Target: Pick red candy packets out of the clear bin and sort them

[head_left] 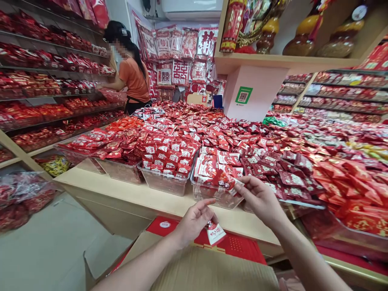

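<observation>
My right hand (257, 198) pinches a red and white candy packet (226, 180) over the front of a clear plastic bin (212, 195). That bin is filled with similar red and white packets (209, 163), standing in rows. Lower and to the left, my left hand (198, 220) has its fingers curled round another small packet (216, 233), white with red print, which hangs below them. Under my left hand lies an opened cardboard box (209, 266) with a red printed part (239, 247) at its far side.
More bins of red packets (169, 155) line the counter (145, 197) on both sides. A person in an orange top (133, 79) stands at the left shelves (57, 68). A wooden display shelf (291, 60) with gourds overhangs the counter. Bagged goods (24, 198) lie on the floor at left.
</observation>
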Motion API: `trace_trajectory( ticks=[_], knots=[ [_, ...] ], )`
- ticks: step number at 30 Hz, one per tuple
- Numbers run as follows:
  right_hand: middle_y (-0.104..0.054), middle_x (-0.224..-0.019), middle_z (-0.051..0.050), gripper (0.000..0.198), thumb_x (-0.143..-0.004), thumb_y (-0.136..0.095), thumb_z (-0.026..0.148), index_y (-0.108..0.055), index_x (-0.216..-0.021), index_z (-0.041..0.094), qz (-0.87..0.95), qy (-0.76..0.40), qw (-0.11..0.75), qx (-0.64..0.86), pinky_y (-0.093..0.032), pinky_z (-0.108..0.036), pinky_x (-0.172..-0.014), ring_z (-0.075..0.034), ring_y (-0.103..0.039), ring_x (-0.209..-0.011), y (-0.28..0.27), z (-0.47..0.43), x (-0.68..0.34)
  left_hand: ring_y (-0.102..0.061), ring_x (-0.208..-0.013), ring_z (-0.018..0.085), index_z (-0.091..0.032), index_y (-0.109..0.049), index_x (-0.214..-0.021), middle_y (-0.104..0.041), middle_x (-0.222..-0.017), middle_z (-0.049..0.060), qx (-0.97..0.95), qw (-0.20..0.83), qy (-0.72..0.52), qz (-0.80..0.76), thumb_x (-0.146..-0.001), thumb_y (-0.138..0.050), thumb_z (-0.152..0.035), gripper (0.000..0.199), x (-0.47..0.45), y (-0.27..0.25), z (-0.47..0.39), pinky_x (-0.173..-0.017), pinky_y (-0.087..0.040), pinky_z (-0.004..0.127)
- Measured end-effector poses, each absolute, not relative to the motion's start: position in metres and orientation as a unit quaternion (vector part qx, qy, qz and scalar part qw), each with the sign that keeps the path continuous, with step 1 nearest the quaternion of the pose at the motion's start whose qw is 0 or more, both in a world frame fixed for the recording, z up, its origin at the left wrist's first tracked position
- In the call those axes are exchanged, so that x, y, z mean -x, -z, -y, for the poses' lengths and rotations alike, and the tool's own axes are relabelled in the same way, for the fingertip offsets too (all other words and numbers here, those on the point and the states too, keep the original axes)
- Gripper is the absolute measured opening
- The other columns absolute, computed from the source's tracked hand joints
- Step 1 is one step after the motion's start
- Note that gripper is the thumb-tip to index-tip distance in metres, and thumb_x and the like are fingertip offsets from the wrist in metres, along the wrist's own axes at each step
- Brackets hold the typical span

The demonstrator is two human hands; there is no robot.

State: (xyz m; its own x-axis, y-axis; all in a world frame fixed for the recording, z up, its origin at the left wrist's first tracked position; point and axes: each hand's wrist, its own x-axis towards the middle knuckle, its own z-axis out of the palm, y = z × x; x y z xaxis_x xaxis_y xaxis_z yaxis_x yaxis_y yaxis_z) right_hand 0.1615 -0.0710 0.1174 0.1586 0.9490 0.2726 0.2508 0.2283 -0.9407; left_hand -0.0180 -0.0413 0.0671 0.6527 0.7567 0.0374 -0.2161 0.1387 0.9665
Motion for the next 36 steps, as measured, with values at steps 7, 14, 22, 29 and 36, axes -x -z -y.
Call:
trace_trajectory(
  ticks=[7,14,22,29,36],
  knots=[
    [-0.060,-0.088,-0.006,0.015,-0.077,-0.053,0.033,-0.057,-0.080,0.019,0.663,-0.293,0.476,0.498,-0.046,-0.028,-0.068,-0.017,-0.055,-0.081,-0.106,0.080,-0.131,-0.043,-0.061,0.010,-0.010,-0.051,-0.085,-0.047,-0.068,0.002,-0.607,0.679,-0.335,-0.240,-0.081,-0.039,-0.048,0.040,0.019,-0.068,0.042,-0.058,-0.034,0.022],
    [-0.064,-0.083,-0.002,0.026,-0.072,-0.058,0.023,-0.059,-0.098,0.024,0.792,-0.248,0.297,0.472,-0.045,-0.027,-0.064,-0.015,-0.056,-0.072,-0.135,0.082,-0.132,-0.040,-0.058,0.009,-0.013,-0.054,-0.068,-0.044,-0.060,-0.002,-0.782,0.520,-0.210,-0.272,-0.079,-0.044,-0.045,0.035,0.023,-0.068,0.051,-0.054,-0.029,0.019],
    [-0.063,-0.072,-0.004,0.017,-0.076,-0.051,0.030,-0.058,-0.082,0.017,0.657,-0.120,0.423,0.613,-0.047,-0.029,-0.061,-0.016,-0.058,-0.066,-0.184,-0.006,-0.199,-0.050,-0.064,0.010,-0.013,-0.056,-0.089,-0.057,-0.071,0.002,-0.726,0.544,-0.270,-0.323,-0.082,-0.039,-0.041,0.033,0.023,-0.065,0.043,-0.061,-0.037,0.019],
    [-0.063,-0.067,-0.007,0.033,-0.071,-0.053,0.019,-0.052,-0.103,0.008,0.517,-0.125,0.405,0.744,-0.045,-0.025,-0.043,-0.013,-0.057,-0.046,-0.159,-0.096,-0.250,-0.053,-0.070,0.012,-0.018,-0.064,-0.085,-0.062,-0.077,0.003,-0.817,0.425,-0.223,-0.321,-0.077,-0.046,-0.028,0.022,0.023,-0.065,0.048,-0.066,-0.038,0.020],
    [-0.066,-0.071,-0.005,0.018,-0.063,-0.061,0.017,-0.065,-0.080,0.015,0.569,-0.082,0.307,0.758,-0.044,-0.026,-0.061,-0.017,-0.060,-0.065,-0.150,-0.105,-0.244,-0.056,-0.079,0.014,-0.019,-0.064,-0.089,-0.064,-0.084,0.004,-0.844,0.400,-0.199,-0.295,-0.077,-0.046,-0.026,0.023,0.024,-0.062,0.048,-0.072,-0.039,0.022]
  ],
)
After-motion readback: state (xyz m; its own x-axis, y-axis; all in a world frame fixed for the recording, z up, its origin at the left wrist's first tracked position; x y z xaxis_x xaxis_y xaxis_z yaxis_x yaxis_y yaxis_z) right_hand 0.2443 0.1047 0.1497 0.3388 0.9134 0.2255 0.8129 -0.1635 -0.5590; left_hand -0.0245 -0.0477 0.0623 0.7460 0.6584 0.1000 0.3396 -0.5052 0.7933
